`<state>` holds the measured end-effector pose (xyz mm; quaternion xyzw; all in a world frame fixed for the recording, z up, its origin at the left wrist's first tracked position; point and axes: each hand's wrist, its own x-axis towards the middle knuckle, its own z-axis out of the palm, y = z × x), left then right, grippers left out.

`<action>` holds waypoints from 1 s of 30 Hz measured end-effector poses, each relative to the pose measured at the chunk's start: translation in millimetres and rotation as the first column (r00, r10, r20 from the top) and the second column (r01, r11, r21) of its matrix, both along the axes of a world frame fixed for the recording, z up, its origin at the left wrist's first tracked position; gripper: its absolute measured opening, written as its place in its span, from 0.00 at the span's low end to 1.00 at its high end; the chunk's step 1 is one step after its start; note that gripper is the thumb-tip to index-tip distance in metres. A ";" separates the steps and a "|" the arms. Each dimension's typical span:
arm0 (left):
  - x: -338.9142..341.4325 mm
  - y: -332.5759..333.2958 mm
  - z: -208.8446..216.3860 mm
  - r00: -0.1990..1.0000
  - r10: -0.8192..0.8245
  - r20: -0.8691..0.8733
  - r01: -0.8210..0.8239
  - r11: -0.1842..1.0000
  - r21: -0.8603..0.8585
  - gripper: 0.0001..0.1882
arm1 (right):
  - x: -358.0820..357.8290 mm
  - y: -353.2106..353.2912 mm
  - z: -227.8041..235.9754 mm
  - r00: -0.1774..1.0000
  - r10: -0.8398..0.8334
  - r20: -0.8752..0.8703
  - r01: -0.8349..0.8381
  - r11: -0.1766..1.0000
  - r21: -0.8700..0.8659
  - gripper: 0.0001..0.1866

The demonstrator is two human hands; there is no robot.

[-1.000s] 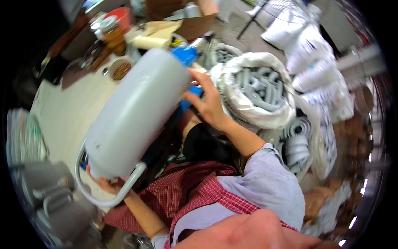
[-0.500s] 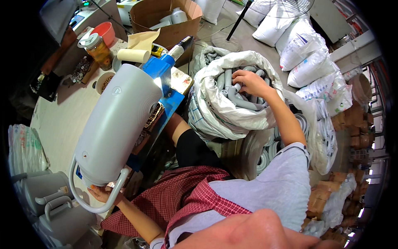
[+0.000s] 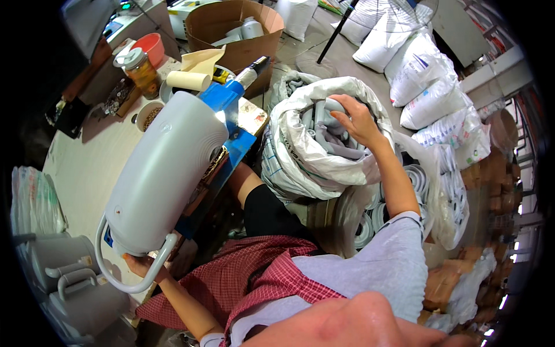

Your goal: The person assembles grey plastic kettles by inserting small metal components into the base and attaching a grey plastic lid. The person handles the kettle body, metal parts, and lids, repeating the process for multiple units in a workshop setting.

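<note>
Fingers (image 3: 346,103) bent and thumb parted from them, the right hand (image 3: 361,124) hovers at the mouth of a white woven sack (image 3: 298,168), a gray tubular piece (image 3: 329,110) right beside the fingertips; whether it is gripped cannot be told. Half a second ago the hand was reaching down among the sack's contents, and half a second before that it was at the upper end of the gray vessel (image 3: 165,168). Its rise suggests a piece is being picked out, though none is clear of the sack. The vessel lies tilted across a blue fixture (image 3: 222,98) at the table's edge, its place little changed, its curved handle (image 3: 164,254) toward the person. The left hand (image 3: 140,266) is at the vessel's lower end, as it was; its fingertips are tucked out of sight, leaving the firmness of its hold uncertain. Beyond, the table (image 3: 78,179) bears a lidded jar (image 3: 143,75) and a roll of pale paper (image 3: 188,80). More gray vessels (image 3: 66,254) at left run into the dark rim. Deeper pieces in the sack are hidden by its folds and the hand, and the vessel's underside cannot be seen.
</note>
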<state>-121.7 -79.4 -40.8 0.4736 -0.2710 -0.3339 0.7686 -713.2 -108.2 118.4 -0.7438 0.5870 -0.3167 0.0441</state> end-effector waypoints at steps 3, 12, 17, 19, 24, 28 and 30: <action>33.2 11.2 -41.0 0.994 -0.102 0.051 0.105 0.992 -0.073 0.26 | 25.1 -10.8 23.5 0.982 -0.034 -0.188 0.041 0.999 0.034 0.17; -12.7 -0.4 24.0 0.803 -0.129 0.582 0.071 0.990 0.122 0.37 | 266.9 -82.4 111.6 0.700 0.616 -0.362 -0.672 0.740 -0.039 0.18; -4.0 -3.7 39.6 0.608 -0.054 0.792 0.136 0.990 -0.037 0.33 | 389.4 -95.0 122.8 0.344 0.799 -0.493 -0.830 0.504 0.237 0.16; -6.3 -5.6 43.5 0.614 0.059 0.787 0.082 0.987 -0.138 0.30 | 400.7 -97.7 118.9 0.312 0.806 -0.503 -0.811 0.501 0.301 0.16; -10.1 -11.3 34.6 0.609 0.122 0.784 0.032 0.983 -0.178 0.32 | 404.1 -97.6 111.4 0.311 0.785 -0.535 -0.764 0.541 0.351 0.17; -9.7 -9.4 38.7 0.601 0.129 0.789 0.002 0.987 -0.162 0.34 | 407.1 -101.0 109.9 0.320 0.795 -0.515 -0.749 0.545 0.377 0.15; -7.7 -9.2 38.8 0.596 0.134 0.792 0.001 0.986 -0.168 0.35 | 408.4 -101.7 109.4 0.318 0.799 -0.511 -0.750 0.541 0.380 0.15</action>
